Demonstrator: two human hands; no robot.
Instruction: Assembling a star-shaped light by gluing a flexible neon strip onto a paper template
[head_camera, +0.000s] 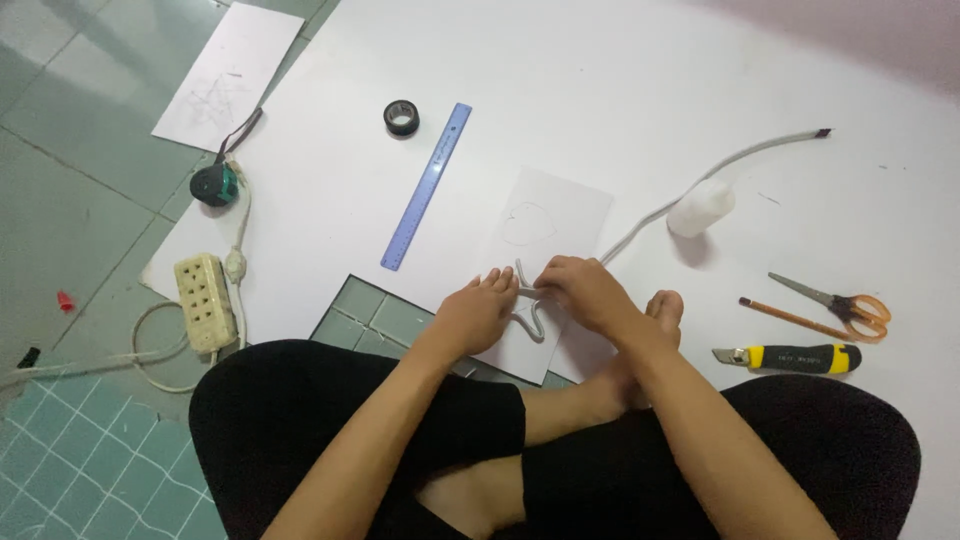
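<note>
I sit cross-legged on the floor. My left hand (476, 312) and my right hand (585, 291) both pinch a grey flexible cable (672, 197) where it bends into loops just in front of my legs. The bent part lies on a white paper sheet (560, 215) with a faint pencilled heart outline. From my hands the cable runs up and to the right across a large white board (600, 80), ending near a dark tip at the far right.
A blue ruler (427, 185) and black tape roll (401, 117) lie beyond the paper. A white plastic bottle (700, 207), scissors (840, 303), a pencil (790, 318) and a yellow utility knife (790, 357) lie at right. A power strip (203, 300), green tool (216, 185) and another paper sheet (228, 75) lie at left.
</note>
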